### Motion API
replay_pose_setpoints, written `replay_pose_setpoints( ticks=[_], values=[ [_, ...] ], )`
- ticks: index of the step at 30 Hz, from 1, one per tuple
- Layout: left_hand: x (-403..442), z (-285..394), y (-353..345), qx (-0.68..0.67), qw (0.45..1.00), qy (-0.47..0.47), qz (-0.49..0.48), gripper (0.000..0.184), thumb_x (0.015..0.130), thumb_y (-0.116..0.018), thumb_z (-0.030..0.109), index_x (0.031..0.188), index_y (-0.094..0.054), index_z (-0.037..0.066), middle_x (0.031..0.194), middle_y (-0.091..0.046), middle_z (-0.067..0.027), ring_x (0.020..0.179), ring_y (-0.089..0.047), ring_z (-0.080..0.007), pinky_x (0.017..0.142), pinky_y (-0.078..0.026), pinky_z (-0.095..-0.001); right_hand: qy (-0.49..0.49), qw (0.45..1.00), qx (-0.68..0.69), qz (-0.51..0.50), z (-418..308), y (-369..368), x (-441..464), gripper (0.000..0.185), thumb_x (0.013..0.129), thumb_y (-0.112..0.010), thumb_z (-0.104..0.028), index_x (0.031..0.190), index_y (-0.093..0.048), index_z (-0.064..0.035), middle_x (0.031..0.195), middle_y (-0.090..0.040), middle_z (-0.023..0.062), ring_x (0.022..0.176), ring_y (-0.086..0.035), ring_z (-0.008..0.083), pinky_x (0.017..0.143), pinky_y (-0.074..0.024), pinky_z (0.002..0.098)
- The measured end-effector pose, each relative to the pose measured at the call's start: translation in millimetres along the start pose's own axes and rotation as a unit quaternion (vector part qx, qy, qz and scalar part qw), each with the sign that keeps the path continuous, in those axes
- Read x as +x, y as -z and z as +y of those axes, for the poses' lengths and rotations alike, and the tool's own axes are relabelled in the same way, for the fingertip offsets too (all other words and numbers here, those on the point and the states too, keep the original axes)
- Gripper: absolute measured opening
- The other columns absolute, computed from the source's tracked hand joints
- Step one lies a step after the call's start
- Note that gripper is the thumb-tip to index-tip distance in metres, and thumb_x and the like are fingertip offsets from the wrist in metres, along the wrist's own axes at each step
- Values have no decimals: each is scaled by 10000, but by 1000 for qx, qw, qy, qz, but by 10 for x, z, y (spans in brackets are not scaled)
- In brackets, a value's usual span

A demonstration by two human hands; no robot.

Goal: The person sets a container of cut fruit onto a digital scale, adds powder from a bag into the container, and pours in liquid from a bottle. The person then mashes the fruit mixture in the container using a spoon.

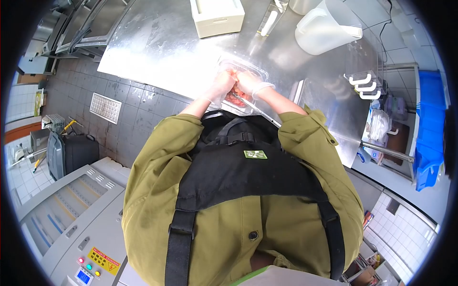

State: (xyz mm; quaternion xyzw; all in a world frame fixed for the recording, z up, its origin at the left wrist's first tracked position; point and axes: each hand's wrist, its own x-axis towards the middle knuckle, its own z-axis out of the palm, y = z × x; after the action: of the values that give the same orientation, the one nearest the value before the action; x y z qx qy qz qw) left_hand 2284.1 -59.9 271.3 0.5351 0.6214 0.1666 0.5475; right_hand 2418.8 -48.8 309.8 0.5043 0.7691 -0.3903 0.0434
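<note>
A clear plastic tub (264,72) sits near the front edge of the steel table, with red-orange food pieces (237,98) in it. My left hand (222,86), in a thin clear glove, is closed over the tub's left side. Beside it my right hand (250,84), gloved the same way, has its fingers curled in toward the left ones. Some red-orange food shows between the two hands, but glare hides what the fingertips grip. A slim metal utensil (260,111) leans out of the tub toward the lower right, under my right wrist.
The steel table (157,57) carries a cream-coloured box (218,21) and a translucent measuring jug (327,29) toward the back. White-handled containers (365,86) hang at the right edge. A grey cabinet (81,214) with lit buttons stands at my left, a black bin (78,152) beyond it.
</note>
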Motion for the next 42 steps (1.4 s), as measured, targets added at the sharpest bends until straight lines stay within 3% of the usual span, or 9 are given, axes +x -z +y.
replay_pose_setpoints(
  ticks=[3,7,10,13,16,19,25,32,42],
  values=[
    [432,-505,-176,-41,993,-110,20,256,854,-442,208,895,-605,16,823,-640,-169,763,-635,-240,693,-482,-335,23,997,76,21,18,-3,-14,272,755,-543,-144,993,-579,-18,932,-624,195,890,-615,299,758,-481,371],
    [-250,355,205,-203,965,105,-128,250,855,-427,208,862,-608,36,766,-642,-155,680,-634,-177,570,-484,-298,127,949,289,-26,93,-30,12,236,788,-515,-124,981,-577,-3,904,-639,152,847,-619,210,742,-476,321],
    [66,-21,154,-162,979,62,-105,263,864,-434,211,930,-587,9,732,-617,-109,616,-569,-152,495,-438,-272,-40,880,470,-46,130,-132,80,200,817,-492,-127,952,-585,-14,887,-642,120,814,-601,167,727,-476,300],
    [-95,172,135,-202,969,53,-132,268,886,-392,184,924,-570,-12,671,-571,-100,613,-585,-206,469,-493,-357,3,972,235,-2,389,-268,265,250,885,-445,-215,1023,-592,-66,824,-623,103,705,-587,167,620,-481,280],
    [-209,206,98,-167,984,12,-65,280,906,-355,165,915,-559,-27,701,-573,-141,655,-620,-279,452,-533,-415,-143,946,286,-59,93,-80,84,302,897,-415,-252,1095,-571,-85,912,-608,158,857,-599,228,745,-481,335],
    [-196,192,79,-116,993,21,-7,279,908,-361,161,941,-555,-35,820,-600,-202,709,-635,-313,501,-534,-434,53,987,-143,43,163,-246,71,292,899,-440,-292,1039,-601,-92,1078,-543,211,999,-558,310,825,-455,377],
    [29,-72,1,145,985,-53,72,263,866,-426,168,1006,-565,-7,917,-615,-244,822,-628,-343,729,-490,-438,-99,992,-28,78,266,-576,391,382,901,-384,-303,1153,-519,-51,1190,-473,262,1091,-500,359,906,-411,433],
    [-152,66,136,256,958,-91,90,267,820,-506,212,996,-608,38,885,-628,-218,840,-617,-361,746,-487,-427,12,996,-61,71,368,-598,479,398,887,-376,-236,1139,-486,51,1053,-567,271,985,-564,388,859,-437,444],
    [-356,67,54,397,900,-124,-128,280,780,-517,251,852,-680,36,877,-641,-195,859,-626,-316,788,-477,-384,-37,990,131,25,5,-129,139,391,864,-395,-255,1143,-471,9,1101,-558,221,1030,-542,341,854,-437,388]
  ],
)
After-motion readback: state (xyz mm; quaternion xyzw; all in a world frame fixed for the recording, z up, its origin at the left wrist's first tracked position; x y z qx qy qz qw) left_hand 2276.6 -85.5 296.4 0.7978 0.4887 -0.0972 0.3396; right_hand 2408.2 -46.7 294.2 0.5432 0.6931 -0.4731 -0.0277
